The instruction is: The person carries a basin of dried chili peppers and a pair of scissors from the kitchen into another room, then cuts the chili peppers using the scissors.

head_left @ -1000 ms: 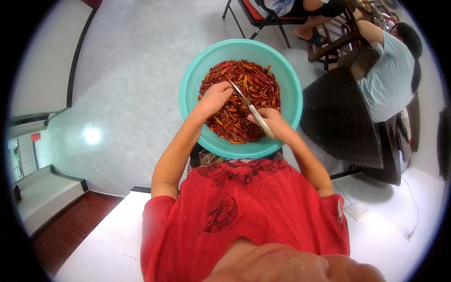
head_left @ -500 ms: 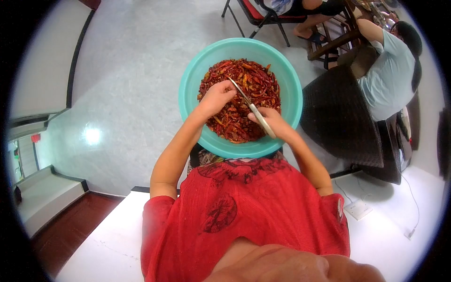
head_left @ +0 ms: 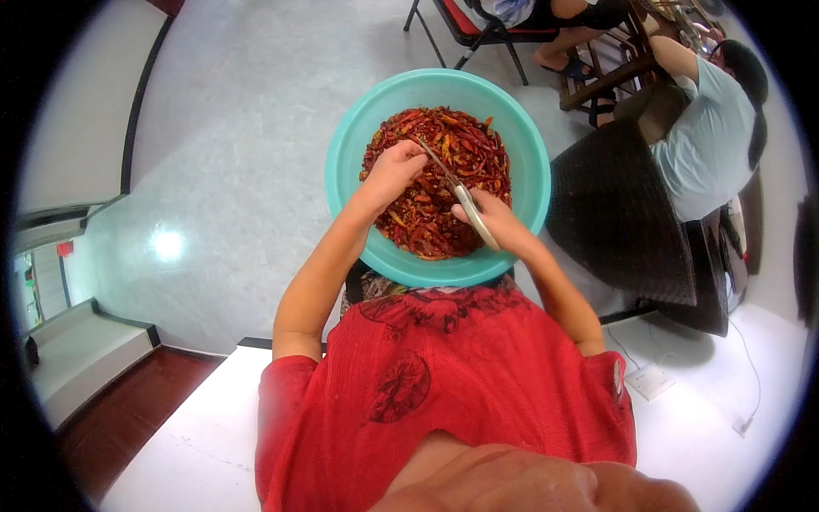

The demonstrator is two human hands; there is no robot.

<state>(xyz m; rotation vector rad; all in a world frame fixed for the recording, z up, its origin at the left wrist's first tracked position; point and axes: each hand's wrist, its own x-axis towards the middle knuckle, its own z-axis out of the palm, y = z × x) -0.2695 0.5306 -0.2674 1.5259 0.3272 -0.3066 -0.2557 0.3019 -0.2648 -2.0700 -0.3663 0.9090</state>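
Note:
A turquoise plastic basin (head_left: 341,158) sits in front of my body, filled with red and orange dried chillies (head_left: 479,141), some whole and some in small pieces. Over the chillies, my right hand (head_left: 499,220) is wrapped round the pale handles of a pair of scissors (head_left: 468,205), whose blades point up and left. Close to the blade tips is my left hand (head_left: 396,177), its fingers pinched together. What lies between those fingertips is too small to make out.
To the right, a person in a light shirt (head_left: 704,141) sits by a dark woven chair (head_left: 618,209). A red-seated folding chair (head_left: 461,30) and another person's legs (head_left: 567,43) are beyond the basin. A power strip (head_left: 650,381) with cords lies at lower right.
My left hand has shifted slightly up, near the blade tips. The scissors have turned a little in my right hand. The basin stays almost in place.

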